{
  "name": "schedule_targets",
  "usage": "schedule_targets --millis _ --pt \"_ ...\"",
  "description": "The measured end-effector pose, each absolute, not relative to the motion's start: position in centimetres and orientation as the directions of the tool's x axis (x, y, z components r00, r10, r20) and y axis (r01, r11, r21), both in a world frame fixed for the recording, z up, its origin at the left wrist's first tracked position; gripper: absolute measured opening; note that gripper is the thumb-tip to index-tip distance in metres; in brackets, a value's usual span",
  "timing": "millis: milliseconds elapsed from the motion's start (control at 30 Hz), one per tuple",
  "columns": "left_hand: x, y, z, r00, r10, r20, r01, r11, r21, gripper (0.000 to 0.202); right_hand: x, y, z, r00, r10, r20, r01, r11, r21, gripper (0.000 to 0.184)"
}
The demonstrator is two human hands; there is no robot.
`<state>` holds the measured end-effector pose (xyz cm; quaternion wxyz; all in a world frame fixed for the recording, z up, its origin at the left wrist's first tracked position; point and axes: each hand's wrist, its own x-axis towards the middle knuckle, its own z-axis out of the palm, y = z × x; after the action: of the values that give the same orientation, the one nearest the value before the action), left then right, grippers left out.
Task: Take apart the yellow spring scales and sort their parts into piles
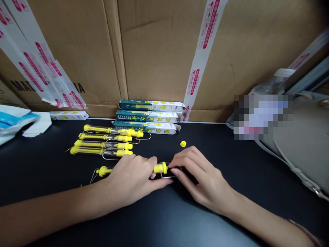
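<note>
My left hand point(132, 176) is wrapped around the barrel of a yellow spring scale point(159, 168) lying roughly level over the black table. Its other yellow end, with a bent wire, sticks out to the left of my wrist. The fingers of my right hand point(199, 175) are closed at the scale's right end, by a small yellow tip and a wire hook; the exact grip is partly hidden. Beyond my left hand, several more spring scales point(102, 144) lie side by side. A small yellow cap point(183, 143) sits by itself beyond my right hand.
Three printed boxes point(149, 116) lie stacked front to back before a large cardboard carton point(159, 51). Another slim box point(69, 115) and a blue-white packet point(15, 120) are at left. A clear plastic bottle point(269, 82) and a grey bag point(303, 137) stand at right.
</note>
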<state>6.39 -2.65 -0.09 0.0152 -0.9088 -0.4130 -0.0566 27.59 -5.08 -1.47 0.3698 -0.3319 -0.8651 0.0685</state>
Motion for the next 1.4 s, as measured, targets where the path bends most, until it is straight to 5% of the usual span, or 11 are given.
schedule_targets --millis 200,433,700,867,1000,1133,1300,1400 --pt "6.3 -3.6 -1.6 0.676 0.56 0.479 0.694 -0.702 -0.158 0.05 27.4 -4.8 -2.0 -0.474 0.742 0.474 0.491 0.669 -0.558 0.02" --pt "6.4 -3.6 -0.8 0.748 0.385 0.541 0.596 -0.748 -0.292 0.034 26.6 -5.8 -0.8 -0.365 0.891 0.27 0.541 0.439 -0.718 0.022" --pt "6.6 -4.0 -0.7 0.727 0.29 0.622 0.557 -0.779 -0.288 0.045 26.1 -6.4 -0.6 -0.499 0.848 0.178 0.533 0.462 -0.709 0.041" --pt "6.5 -3.7 -0.7 0.712 0.349 0.609 0.607 -0.742 -0.285 0.047 26.8 -6.5 -0.6 -0.489 0.865 0.115 0.525 0.397 -0.753 0.014" --pt "6.4 -3.6 -0.7 0.716 0.355 0.601 0.613 -0.732 -0.297 0.043 26.9 -6.8 -1.7 -0.41 0.867 0.283 0.576 0.486 -0.657 0.03" --pt "6.2 -3.7 -0.8 0.711 0.369 0.598 0.619 -0.732 -0.285 0.039 26.7 -7.0 -2.3 -0.451 0.721 0.527 0.602 0.681 -0.418 0.012" --pt "6.2 -3.9 -0.8 0.716 0.363 0.596 0.609 -0.742 -0.281 0.034 26.9 -6.7 -1.9 -0.605 0.568 0.558 0.591 0.79 -0.164 0.018" --pt "6.2 -3.9 -0.7 0.733 0.351 0.582 0.582 -0.766 -0.272 0.031 26.8 -6.6 -1.9 -0.626 0.53 0.572 0.575 0.809 -0.121 0.018"
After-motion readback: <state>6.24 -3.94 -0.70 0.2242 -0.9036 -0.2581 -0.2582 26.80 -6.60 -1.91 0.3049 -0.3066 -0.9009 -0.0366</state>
